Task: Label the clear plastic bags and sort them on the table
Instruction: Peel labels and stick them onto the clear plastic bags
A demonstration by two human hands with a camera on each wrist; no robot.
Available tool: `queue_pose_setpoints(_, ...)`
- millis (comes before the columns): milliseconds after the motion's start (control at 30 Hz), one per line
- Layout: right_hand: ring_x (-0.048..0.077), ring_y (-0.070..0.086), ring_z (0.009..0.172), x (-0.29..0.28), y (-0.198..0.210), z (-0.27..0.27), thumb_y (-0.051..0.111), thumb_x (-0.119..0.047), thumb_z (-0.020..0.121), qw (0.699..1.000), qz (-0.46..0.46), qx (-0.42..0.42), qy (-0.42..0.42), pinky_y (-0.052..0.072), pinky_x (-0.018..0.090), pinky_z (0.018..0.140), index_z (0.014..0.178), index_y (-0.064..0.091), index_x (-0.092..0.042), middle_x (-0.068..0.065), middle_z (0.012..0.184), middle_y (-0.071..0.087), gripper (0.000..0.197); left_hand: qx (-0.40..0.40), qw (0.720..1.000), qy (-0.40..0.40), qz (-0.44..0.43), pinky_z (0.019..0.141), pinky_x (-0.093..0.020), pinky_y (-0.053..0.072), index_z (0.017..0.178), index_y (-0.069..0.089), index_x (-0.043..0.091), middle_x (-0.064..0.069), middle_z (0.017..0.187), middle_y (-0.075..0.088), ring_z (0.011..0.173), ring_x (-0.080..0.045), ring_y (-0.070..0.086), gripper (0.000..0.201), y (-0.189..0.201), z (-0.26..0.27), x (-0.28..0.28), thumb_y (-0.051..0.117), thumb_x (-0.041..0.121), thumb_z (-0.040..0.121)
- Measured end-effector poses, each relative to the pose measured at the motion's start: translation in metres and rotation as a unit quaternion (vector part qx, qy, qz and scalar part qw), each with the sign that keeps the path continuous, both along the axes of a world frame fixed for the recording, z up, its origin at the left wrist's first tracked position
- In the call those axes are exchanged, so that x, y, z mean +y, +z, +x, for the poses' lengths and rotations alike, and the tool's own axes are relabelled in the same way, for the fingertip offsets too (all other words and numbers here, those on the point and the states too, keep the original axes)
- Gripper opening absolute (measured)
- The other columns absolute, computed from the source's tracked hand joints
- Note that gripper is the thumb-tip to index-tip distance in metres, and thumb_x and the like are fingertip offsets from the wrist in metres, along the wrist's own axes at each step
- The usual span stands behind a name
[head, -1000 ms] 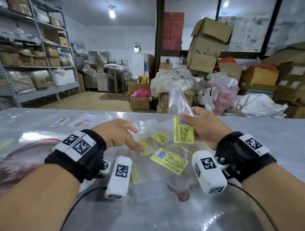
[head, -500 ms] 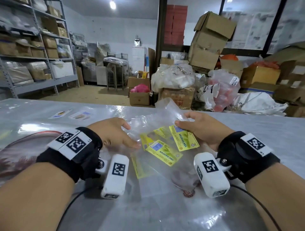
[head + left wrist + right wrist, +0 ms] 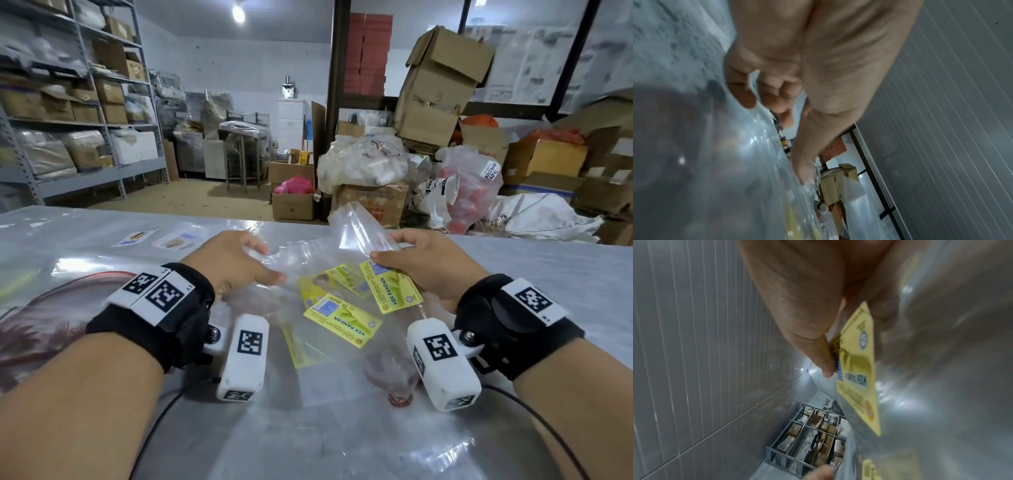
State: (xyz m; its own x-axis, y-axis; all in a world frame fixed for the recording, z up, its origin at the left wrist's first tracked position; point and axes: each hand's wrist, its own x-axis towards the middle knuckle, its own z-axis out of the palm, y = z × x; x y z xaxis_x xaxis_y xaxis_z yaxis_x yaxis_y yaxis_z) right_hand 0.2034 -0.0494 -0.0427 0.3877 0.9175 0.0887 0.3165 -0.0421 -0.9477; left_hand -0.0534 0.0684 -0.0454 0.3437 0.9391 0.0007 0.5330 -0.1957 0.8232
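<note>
A storeroom: grey metal shelving (image 3: 82, 113) loaded with cartons stands along the left wall, under a ceiling lamp (image 3: 238, 13). Far right, stacked cardboard boxes (image 3: 442, 85) lean beside a dark post (image 3: 337, 85), above a tan floor (image 3: 191, 197).

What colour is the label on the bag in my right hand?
Yellow label with blue print, clearest in the head view.
</note>
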Motion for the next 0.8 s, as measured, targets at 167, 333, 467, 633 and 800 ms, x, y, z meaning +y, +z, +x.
queue_pose_setpoints(167,0.021,0.076,0.073,-0.0009,-0.0006,0.0008,0.082,-0.019,0.082,0.999,-0.022,-0.032,0.002,0.056,0.029,0.059,0.107,0.071,-0.017,0.007,0.086,0.078,0.027,0.111,0.991,-0.046,-0.059,0.072,-0.030,0.057,0.111,0.064,0.024,-0.007,0.103,0.069,0.086,-0.022,0.069,0.077,-0.0013,-0.0068,-0.0047,0.103,0.031,0.046)
queue_pose_setpoints(333,0.017,0.075,0.071,-0.0032,-0.0007,-0.0020,0.087,-0.022,0.076,0.996,-0.061,-0.058,0.007,0.055,0.025,0.061,0.112,0.071,-0.016,0.008,0.093,0.075,0.040,0.050,0.996,-0.054,-0.046,0.070,-0.040,0.058,0.105,0.062,0.022,-0.012,0.090,0.074,0.075,-0.026,0.067,0.061,-0.0004,-0.0064,-0.0032,0.093,-0.001,0.058)
queue_pose_setpoints(467,0.008,0.069,0.075,-0.0053,0.0013,-0.0032,0.091,-0.034,0.062,0.993,-0.077,-0.091,0.020,0.049,0.015,0.060,0.121,0.067,-0.021,0.003,0.100,0.065,0.065,-0.104,0.993,0.003,0.049,0.065,-0.028,0.047,0.100,0.065,0.016,0.003,0.067,0.072,0.070,-0.016,0.065,0.045,0.0022,-0.0067,-0.0011,0.082,-0.011,0.068)
queue_pose_setpoints(633,0.007,0.063,0.084,-0.0075,-0.0009,-0.0036,0.093,-0.035,0.054,0.987,-0.096,-0.124,0.043,0.048,0.014,0.069,0.128,0.063,-0.021,-0.002,0.105,0.064,0.081,-0.247,0.962,0.039,0.106,0.076,-0.035,0.057,0.097,0.066,0.026,0.003,0.088,0.070,0.084,-0.015,0.065,0.055,0.0014,-0.0028,-0.0059,0.084,-0.013,0.063)
queue_pose_setpoints(800,0.011,0.065,0.082,-0.0041,-0.0015,-0.0023,0.094,-0.013,0.063,0.987,-0.108,-0.113,0.034,0.051,0.013,0.063,0.130,0.060,-0.020,0.011,0.104,0.070,0.075,-0.320,0.939,0.087,0.086,0.074,-0.022,0.051,0.124,0.058,0.024,0.004,0.126,0.052,0.101,-0.013,0.067,0.074,0.0036,-0.0007,-0.0088,0.082,-0.016,0.067)
